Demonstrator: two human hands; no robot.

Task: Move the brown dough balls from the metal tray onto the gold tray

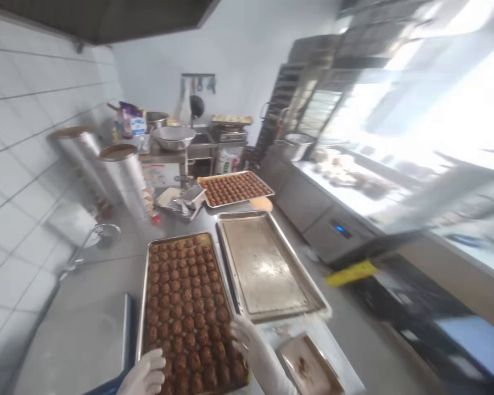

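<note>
A full baking tray (142, 307) of round brown balls (187, 296) in close rows lies in front of me. My left hand (144, 374), in a white glove, is over its near left edge, fingers apart and pointing across the balls. My right hand (251, 345), gloved too, is at the tray's right rim with its fingers loosely bent and apart. I see nothing held in either hand; whether they touch the rim is unclear. Right of the full tray lies a second, bare baking tray (267, 263).
Beyond is another tray of balls (234, 187). A small tray (310, 366) with brown residue is at the lower right. Tall metal cylinders (125, 178) stand along the tiled wall, near a small metal pan (189, 197). A steel bowl (173, 137) sits farther back. The right side is blurred.
</note>
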